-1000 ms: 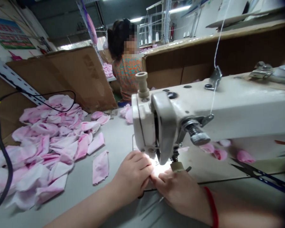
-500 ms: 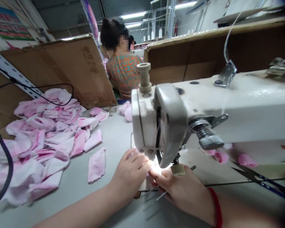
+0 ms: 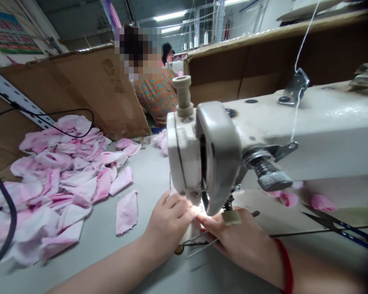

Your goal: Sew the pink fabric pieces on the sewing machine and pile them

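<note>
Left hand (image 3: 168, 222) and right hand (image 3: 233, 241) are working close together, fingers pressed in and pinching a pale fabric piece (image 3: 194, 213), partly hidden, under the sewing machine (image 3: 263, 126) head at lower centre. Pink-mottled fabric pieces (image 3: 58, 175) are lying heaped at left. Scissors (image 3: 331, 222) are resting at lower right. A co-worker (image 3: 156, 96) is sitting at upper centre.

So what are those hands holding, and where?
The left hand and right hand seem to pinch a pale fabric piece at its edge; glare hides the exact spot.
</note>
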Action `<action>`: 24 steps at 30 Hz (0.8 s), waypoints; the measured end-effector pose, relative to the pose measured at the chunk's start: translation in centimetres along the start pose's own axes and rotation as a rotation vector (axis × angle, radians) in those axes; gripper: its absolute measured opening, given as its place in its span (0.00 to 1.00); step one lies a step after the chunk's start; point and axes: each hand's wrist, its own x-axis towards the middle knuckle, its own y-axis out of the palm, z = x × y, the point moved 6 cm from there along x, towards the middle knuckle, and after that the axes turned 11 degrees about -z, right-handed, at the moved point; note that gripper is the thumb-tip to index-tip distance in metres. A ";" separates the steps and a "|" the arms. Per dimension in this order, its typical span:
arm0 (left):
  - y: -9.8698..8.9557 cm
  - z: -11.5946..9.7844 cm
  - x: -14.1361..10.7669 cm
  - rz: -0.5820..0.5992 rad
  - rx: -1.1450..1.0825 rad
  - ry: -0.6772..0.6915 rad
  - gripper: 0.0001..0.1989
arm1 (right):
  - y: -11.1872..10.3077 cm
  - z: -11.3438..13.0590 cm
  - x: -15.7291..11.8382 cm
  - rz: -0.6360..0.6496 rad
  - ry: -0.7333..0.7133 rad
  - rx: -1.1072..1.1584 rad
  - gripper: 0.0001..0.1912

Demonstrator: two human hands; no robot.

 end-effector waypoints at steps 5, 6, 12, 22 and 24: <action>1.1 0.3 -0.3 0.071 0.149 0.004 0.09 | -1.8 -2.9 -0.4 -0.089 0.121 0.028 0.11; 1.2 0.3 -0.4 0.070 0.148 0.008 0.10 | -2.0 -3.7 -0.4 -0.113 0.165 -0.006 0.13; 1.3 -0.3 -0.8 0.015 0.139 0.054 0.10 | -1.0 -4.9 -0.2 -0.131 0.248 -0.197 0.15; 1.2 0.1 -0.7 0.074 0.171 0.025 0.10 | -1.7 -4.0 0.3 -0.188 0.229 -0.270 0.13; 0.9 0.7 -0.8 0.134 0.068 0.014 0.14 | -1.8 -4.1 0.2 -0.189 0.232 -0.274 0.13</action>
